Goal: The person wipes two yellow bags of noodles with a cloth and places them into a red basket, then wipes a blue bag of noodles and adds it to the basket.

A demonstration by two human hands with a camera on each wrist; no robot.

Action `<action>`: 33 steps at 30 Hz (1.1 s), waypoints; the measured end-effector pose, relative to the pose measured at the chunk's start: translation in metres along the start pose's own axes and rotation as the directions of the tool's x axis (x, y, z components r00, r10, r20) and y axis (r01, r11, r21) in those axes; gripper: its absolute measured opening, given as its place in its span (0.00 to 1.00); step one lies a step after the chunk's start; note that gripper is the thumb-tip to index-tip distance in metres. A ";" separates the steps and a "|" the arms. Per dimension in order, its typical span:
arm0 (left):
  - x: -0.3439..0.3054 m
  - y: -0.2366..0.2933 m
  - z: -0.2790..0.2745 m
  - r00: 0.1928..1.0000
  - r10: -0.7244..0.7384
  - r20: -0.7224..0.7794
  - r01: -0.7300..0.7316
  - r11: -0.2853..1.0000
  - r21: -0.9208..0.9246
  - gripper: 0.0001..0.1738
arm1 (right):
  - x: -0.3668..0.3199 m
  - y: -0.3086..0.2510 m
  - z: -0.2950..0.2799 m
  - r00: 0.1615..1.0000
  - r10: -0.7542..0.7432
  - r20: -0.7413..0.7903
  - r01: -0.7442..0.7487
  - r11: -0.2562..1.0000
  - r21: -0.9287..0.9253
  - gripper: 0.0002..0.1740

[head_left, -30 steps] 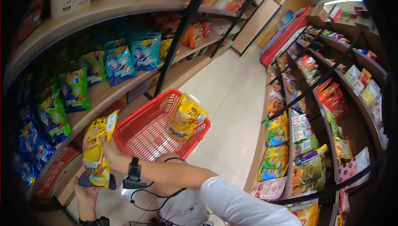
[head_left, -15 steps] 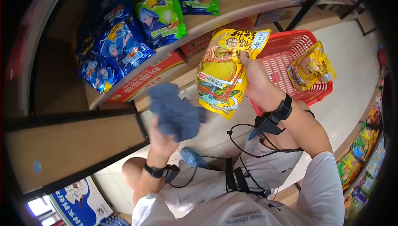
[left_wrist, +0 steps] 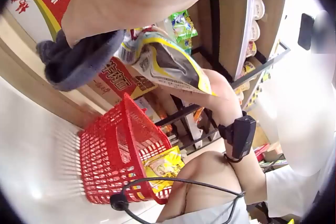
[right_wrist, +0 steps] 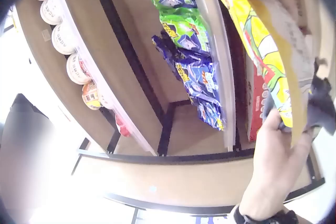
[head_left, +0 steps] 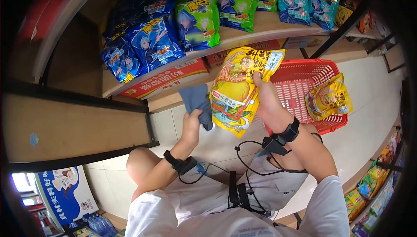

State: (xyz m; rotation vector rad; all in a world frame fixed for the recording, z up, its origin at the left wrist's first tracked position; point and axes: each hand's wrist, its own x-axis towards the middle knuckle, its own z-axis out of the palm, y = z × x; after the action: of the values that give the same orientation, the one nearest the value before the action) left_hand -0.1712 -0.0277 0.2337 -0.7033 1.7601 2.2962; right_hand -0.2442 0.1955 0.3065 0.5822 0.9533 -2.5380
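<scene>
My right hand [head_left: 267, 96] grips a yellow noodle packet [head_left: 234, 91] by its right edge, thumb on the printed front. The packet hangs tilted in front of the low shelf, left of the red basket. My left hand [head_left: 192, 126] pinches a dark grey-blue cloth [head_left: 194, 100] beside the packet's lower left edge. In the right wrist view the cloth [right_wrist: 321, 103] lies against the packet's end [right_wrist: 286, 95], with the left hand [right_wrist: 278, 163] close under it. The left wrist view shows the cloth [left_wrist: 79, 61] bunched near the packet's silvery back [left_wrist: 165, 66].
The red basket [head_left: 286, 69] stands on the floor, a similar yellow packet [head_left: 328, 98] inside. Blue packets [head_left: 152, 41] and green packets [head_left: 197, 22] line the low shelf, above a red carton [head_left: 167, 78]. A wooden shelf panel [head_left: 78, 119] flanks the left. Cables [head_left: 243, 141] hang near my knees.
The head view has swung down and left since the first frame. My left hand has moved the cloth from under the packet out to the left, then back beside its edge. The right hand keeps its grip.
</scene>
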 end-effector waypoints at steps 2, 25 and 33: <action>0.001 0.000 0.017 0.996 -0.090 0.005 0.089 0.987 -0.130 0.22 | -0.001 0.010 0.005 0.999 -0.026 0.021 0.026 1.000 -0.017 0.21; -0.046 -0.002 0.060 0.796 0.395 0.459 -0.585 0.698 0.413 0.31 | 0.039 0.040 -0.001 0.931 -0.347 -0.114 0.318 0.924 -0.214 0.18; -0.038 0.007 0.062 0.607 0.500 0.617 -0.783 0.247 0.570 0.34 | 0.020 0.035 0.018 0.968 -0.138 -0.207 0.096 0.975 -0.201 0.17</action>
State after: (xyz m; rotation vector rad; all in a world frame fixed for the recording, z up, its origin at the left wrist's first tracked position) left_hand -0.1573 0.0340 0.2696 0.7146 2.8963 1.3020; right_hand -0.2489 0.1548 0.2899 0.7818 1.3283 -2.4819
